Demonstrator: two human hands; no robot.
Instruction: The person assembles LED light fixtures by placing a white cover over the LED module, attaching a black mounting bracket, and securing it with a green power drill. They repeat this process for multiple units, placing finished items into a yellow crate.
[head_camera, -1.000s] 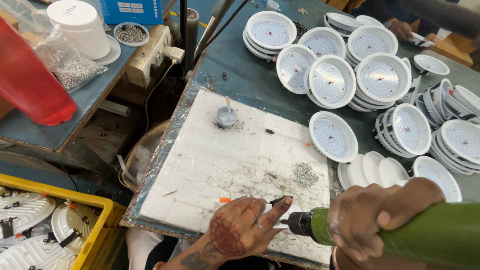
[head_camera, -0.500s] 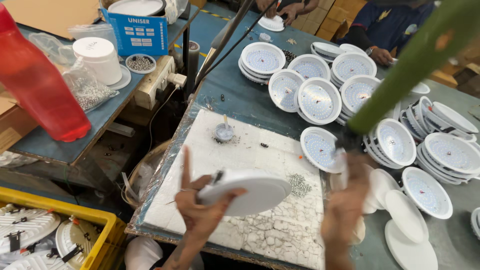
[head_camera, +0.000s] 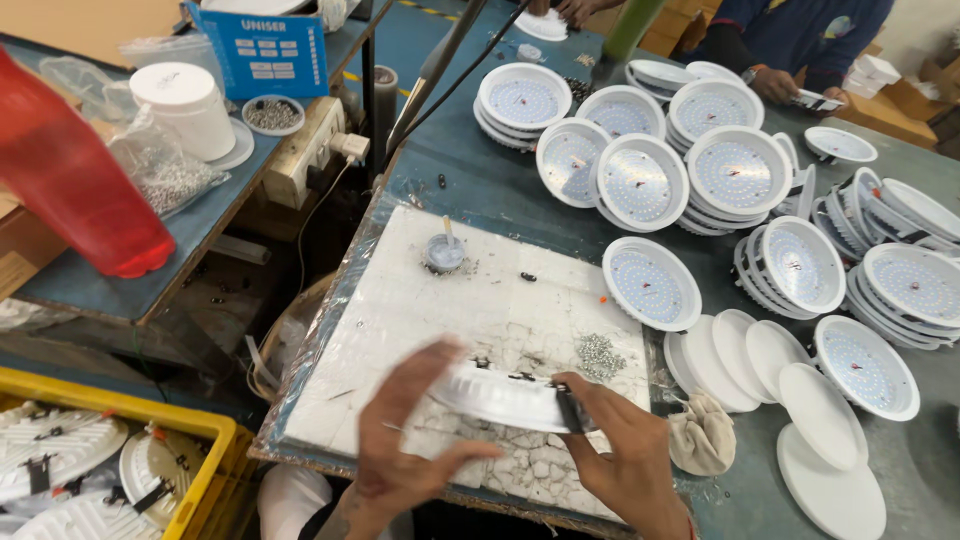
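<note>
Both hands hold a round white lamp housing (head_camera: 505, 395) just above a cracked white board (head_camera: 420, 300) that lies on the blue-green worktop (head_camera: 480, 185). The lamp housing is blurred and tilted nearly edge-on. The left hand (head_camera: 400, 440) grips its left rim, fingers (head_camera: 425, 365) spread, with one laid over the top and the thumb reaching under the near edge. The right hand (head_camera: 625, 450) takes the right rim, its fingers pinching the edge beside a small dark clip (head_camera: 568, 410) on the housing.

On the board, just beyond the housing, lies a small heap of screws (head_camera: 598, 355). Further back on the board stands a little grey dish with a stick in it (head_camera: 444, 250). A beige cloth (head_camera: 703, 435) sits at the board's right corner, near the right hand.

To the right of the board, plain white round covers (head_camera: 760, 350) lie overlapping on the worktop. Behind and beside them stand stacks of white round lamps with dotted faces (head_camera: 640, 180), spread across the far half of the worktop. At the far edge another person in blue sleeves (head_camera: 790, 40) handles one of these lamps.

To the left, a lower blue shelf carries a red bottle (head_camera: 70, 180), a white tub (head_camera: 185, 110), a bag of small metal parts (head_camera: 165, 175) and a blue box (head_camera: 265, 50). At the bottom left a yellow crate (head_camera: 215, 430) holds more white housings.
</note>
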